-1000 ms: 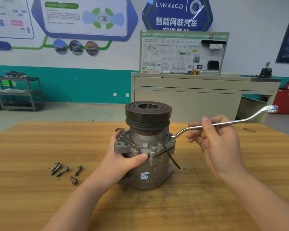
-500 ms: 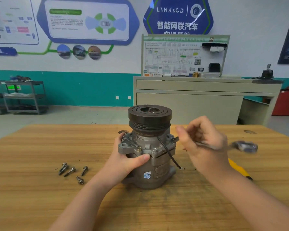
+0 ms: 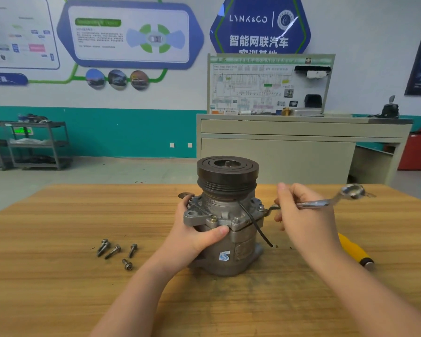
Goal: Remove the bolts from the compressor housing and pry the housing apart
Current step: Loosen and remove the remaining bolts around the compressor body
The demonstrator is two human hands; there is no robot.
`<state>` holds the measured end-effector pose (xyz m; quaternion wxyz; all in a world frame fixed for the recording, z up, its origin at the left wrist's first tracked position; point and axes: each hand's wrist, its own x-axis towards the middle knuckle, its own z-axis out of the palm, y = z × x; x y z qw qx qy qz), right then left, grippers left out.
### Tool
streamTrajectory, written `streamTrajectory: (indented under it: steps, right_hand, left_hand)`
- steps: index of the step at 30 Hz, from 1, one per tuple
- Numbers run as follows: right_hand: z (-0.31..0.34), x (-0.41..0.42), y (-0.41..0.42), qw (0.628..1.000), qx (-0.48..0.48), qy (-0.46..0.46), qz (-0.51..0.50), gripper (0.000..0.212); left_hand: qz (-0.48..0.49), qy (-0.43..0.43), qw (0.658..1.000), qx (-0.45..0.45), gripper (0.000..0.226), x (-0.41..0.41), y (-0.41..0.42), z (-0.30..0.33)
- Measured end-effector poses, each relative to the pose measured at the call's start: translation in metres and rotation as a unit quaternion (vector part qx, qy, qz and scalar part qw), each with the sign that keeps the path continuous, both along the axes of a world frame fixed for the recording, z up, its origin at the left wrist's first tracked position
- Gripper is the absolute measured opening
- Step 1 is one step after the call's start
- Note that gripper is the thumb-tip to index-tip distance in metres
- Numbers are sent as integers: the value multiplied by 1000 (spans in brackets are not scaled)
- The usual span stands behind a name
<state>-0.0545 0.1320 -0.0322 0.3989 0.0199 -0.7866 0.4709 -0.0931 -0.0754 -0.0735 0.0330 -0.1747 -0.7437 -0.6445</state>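
Observation:
A grey metal compressor (image 3: 231,229) with a black pulley on top stands upright on the wooden table (image 3: 58,227). My left hand (image 3: 195,235) grips its housing from the left, thumb across the front under the flange. My right hand (image 3: 299,215) holds a silver ring wrench (image 3: 326,201), whose near end sits at a bolt on the housing's right flange. Bolts show in the front flange. Several removed bolts (image 3: 116,251) lie loose on the table to the left.
A yellow-handled tool (image 3: 355,251) lies on the table behind my right forearm. A thin black wire (image 3: 255,224) hangs down the compressor's right side. Beyond the table stand a beige cabinet (image 3: 289,152) and a metal shelf cart (image 3: 34,144).
My right hand swung the wrench's far end down and toward me, then back up and away, its near end staying at the right flange bolt. My left hand kept its grip.

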Motion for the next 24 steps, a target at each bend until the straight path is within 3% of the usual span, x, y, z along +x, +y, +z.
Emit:
streamTrajectory:
  steps: [4,7,10,16,20,24]
  right_hand:
    - [7,11,-1,994,-89,27,65,48]
    - [12,15,0,981,-162,32,105,42]
    - [9,14,-1,980,-169,29,97,34]
    - [4,12,-9,979,-171,52,100,41]
    - [-2,11,-18,989,-121,66,49,40]
    - [-8,16,-45,985,74,147,-55,49]
  left_hand:
    - [-5,0,1000,3,118,1,0,1]
    - [-7,4,1000,1,119,1,-1,0]
    - [-4,4,1000,-8,120,2,-2,1]
    - [19,11,999,-23,129,5,-2,3]
    - [41,20,999,-27,132,10,2,1]
    - [58,30,998,-18,120,11,2,0]
